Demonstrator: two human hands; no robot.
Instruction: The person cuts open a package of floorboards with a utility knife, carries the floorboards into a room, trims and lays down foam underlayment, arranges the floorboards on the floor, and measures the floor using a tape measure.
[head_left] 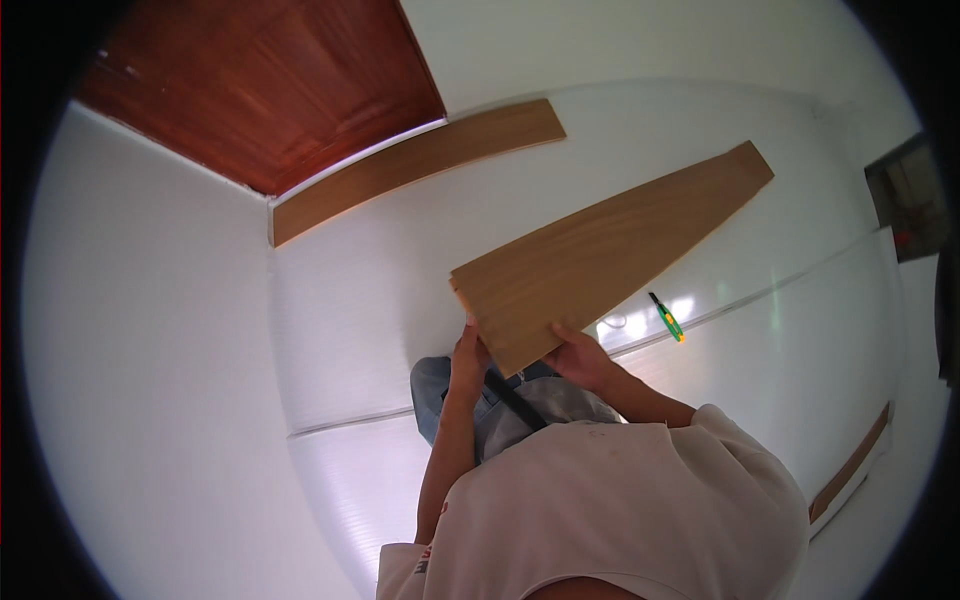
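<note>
A long brown wood-look floorboard (600,255) slants across the middle, its near end raised toward my body and its far end pointing to the upper right. My left hand (468,360) grips the near left end, fingers at the short edge. Along the board's right long edge, my right hand (578,352) is closed with the thumb on top and the other fingers hidden underneath. To the right of that hand, a green and yellow utility knife (667,318) with a black tip lies on the white sheeted floor (380,300).
Another floorboard (420,165) lies along the foot of the reddish-brown door (270,80) at upper left. White walls (150,330) rise on the left. A brown strip (850,465) rests near the right wall. A dark opening (908,195) shows at far right. Seams cross the sheeting.
</note>
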